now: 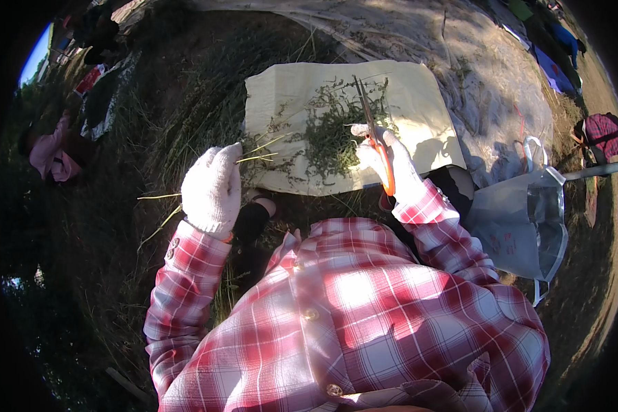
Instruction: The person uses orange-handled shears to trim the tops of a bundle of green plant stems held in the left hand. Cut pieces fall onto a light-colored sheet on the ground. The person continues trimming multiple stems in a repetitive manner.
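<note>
My left hand [212, 188], in a white knitted glove, is closed on a few thin green plant stems [260, 153] that stick out on both sides of the fist. My right hand [386, 159], gloved the same way, holds scissors [365, 105] with orange handles. Their blades point away from me over a pile of cut green sprigs [329, 139]. The pile lies on a cream cloth or paper sheet [422, 87] spread on the ground before me. Whether the blades are fully together is hard to tell.
A heap of leafy stalks [201, 108] lies left of and beyond the sheet. Crumpled plastic sheeting [474, 62] covers ground beyond and to the right. A white bag [510, 221] with handles stands by my right arm. A person [56, 152] in pink is at the far left.
</note>
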A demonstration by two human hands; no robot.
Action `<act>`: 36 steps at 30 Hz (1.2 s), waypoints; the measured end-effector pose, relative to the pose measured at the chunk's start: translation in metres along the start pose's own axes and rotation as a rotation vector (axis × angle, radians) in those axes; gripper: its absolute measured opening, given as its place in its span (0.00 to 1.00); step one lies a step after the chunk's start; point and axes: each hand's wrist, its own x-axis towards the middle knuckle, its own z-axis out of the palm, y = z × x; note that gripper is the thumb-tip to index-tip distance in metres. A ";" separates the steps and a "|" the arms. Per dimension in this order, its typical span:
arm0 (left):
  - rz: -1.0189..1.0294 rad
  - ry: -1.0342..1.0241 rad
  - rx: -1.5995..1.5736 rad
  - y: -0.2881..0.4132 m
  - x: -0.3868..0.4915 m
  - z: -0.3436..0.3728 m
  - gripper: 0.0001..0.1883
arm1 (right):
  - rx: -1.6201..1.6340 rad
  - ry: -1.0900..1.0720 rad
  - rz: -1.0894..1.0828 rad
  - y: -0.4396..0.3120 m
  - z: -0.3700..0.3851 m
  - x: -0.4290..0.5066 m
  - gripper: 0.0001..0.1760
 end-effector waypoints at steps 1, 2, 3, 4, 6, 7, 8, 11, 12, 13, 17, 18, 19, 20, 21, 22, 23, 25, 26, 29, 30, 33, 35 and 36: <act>-0.005 -0.006 -0.003 0.000 -0.001 0.001 0.14 | -0.180 0.015 -0.060 -0.002 0.005 -0.003 0.18; -0.006 -0.010 0.005 -0.001 -0.003 0.002 0.14 | -0.160 0.029 -0.036 -0.005 0.009 -0.005 0.18; -0.006 -0.013 0.012 -0.002 -0.004 0.002 0.15 | -0.139 0.044 -0.013 -0.009 0.013 -0.006 0.17; -0.006 -0.017 0.019 -0.003 -0.004 0.003 0.15 | -0.118 0.059 0.010 -0.010 0.015 -0.007 0.16; -0.002 -0.008 0.018 -0.004 -0.005 0.004 0.15 | 0.234 -0.146 0.109 -0.007 0.000 0.002 0.16; 0.000 -0.004 0.017 -0.004 -0.005 0.004 0.15 | 0.410 -0.248 0.158 -0.005 -0.006 0.005 0.16; -0.004 -0.010 0.014 -0.004 -0.005 0.004 0.14 | 0.361 -0.212 0.148 -0.002 -0.011 0.003 0.16; -0.020 -0.027 0.035 -0.008 -0.006 0.004 0.12 | 0.137 -0.046 0.126 -0.009 0.003 -0.005 0.15; -0.028 -0.034 0.061 -0.009 -0.009 0.002 0.12 | 0.010 0.051 0.122 -0.011 0.013 -0.007 0.15; -0.038 -0.041 0.086 -0.011 -0.012 -0.001 0.12 | -0.119 0.145 0.118 -0.010 0.020 -0.007 0.16; -0.133 0.024 0.179 -0.044 -0.030 -0.020 0.10 | -0.006 0.158 0.031 0.001 -0.002 0.002 0.19; -0.232 0.046 0.243 -0.058 -0.042 -0.029 0.11 | -0.032 0.184 -0.029 0.000 -0.008 0.000 0.20; -0.329 0.072 0.327 -0.078 -0.061 -0.042 0.12 | -0.048 0.197 -0.091 0.006 -0.015 0.002 0.21; -0.387 0.092 0.429 -0.099 -0.089 -0.055 0.11 | -0.069 0.241 -0.062 0.008 -0.023 -0.004 0.22; -0.438 0.119 0.530 -0.123 -0.117 -0.069 0.11 | -0.096 0.282 -0.044 0.006 -0.032 -0.008 0.23; -0.583 0.105 0.580 -0.138 -0.148 -0.090 0.11 | -0.109 0.351 -0.019 0.012 -0.051 -0.005 0.23; -0.694 0.082 0.654 -0.159 -0.190 -0.108 0.11 | -0.151 0.428 0.008 0.013 -0.062 -0.003 0.24; -1.049 -0.119 0.807 -0.171 -0.272 -0.145 0.12 | -0.033 0.474 0.055 0.015 -0.064 -0.006 0.25; -1.231 -0.291 0.933 -0.170 -0.304 -0.163 0.14 | 0.011 0.372 0.085 0.022 -0.078 -0.008 0.25; -1.961 -0.791 0.997 -0.129 -0.374 -0.186 0.40 | 0.058 0.276 0.151 0.028 -0.111 -0.008 0.26; -1.988 -0.734 0.997 -0.116 -0.385 -0.194 0.37 | 0.077 0.259 0.160 0.028 -0.102 -0.009 0.25; -1.928 -0.864 0.753 -0.131 -0.389 -0.211 0.31 | 0.098 0.304 0.200 0.031 -0.077 -0.005 0.21; -1.604 -0.796 0.765 -0.124 -0.326 -0.185 0.30 | 0.279 0.168 0.313 0.034 -0.079 -0.002 0.20; -1.462 -0.695 0.685 -0.121 -0.295 -0.168 0.28 | 0.388 0.281 0.412 0.041 -0.084 0.004 0.21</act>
